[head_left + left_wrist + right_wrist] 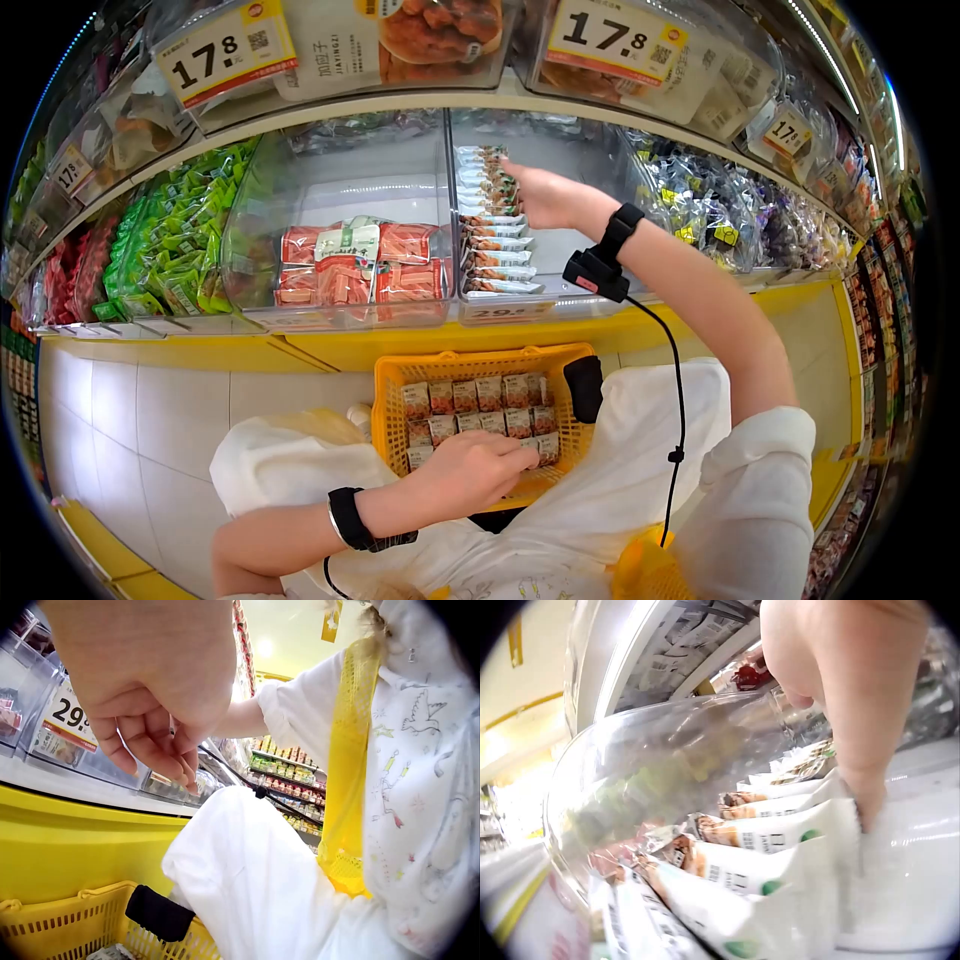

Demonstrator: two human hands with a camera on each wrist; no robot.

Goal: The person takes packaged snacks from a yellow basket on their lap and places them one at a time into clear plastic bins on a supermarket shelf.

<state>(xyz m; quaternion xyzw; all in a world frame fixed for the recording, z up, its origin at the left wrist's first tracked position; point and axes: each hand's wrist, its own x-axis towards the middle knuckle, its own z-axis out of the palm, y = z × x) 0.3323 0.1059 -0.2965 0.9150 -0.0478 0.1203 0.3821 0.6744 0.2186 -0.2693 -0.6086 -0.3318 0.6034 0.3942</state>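
Note:
White snack packets (pixel 497 243) (pixel 757 840) stand in a row along the left side of a clear bin. My right hand (pixel 556 197) (pixel 847 682) reaches into that bin, one extended finger against the packets' right edge; its other fingertips are hidden. Over the front of the yellow basket (pixel 384 400) (pixel 112 907) is my left hand (pixel 470 475) (pixel 154 682), its fingers loosely curled with nothing seen in them. Small brown-and-white packs (pixel 465 396) lie in rows inside the basket.
Left of the bin, another holds red packs (pixel 410 275). Green-wrapped goods (pixel 190 240) fill the shelf farther left, dark-wrapped ones (pixel 700 210) the right. Price signs (pixel 615 38) hang above. The basket stands between white-clothed legs (pixel 655 420), a black pad (pixel 583 389) on its rim.

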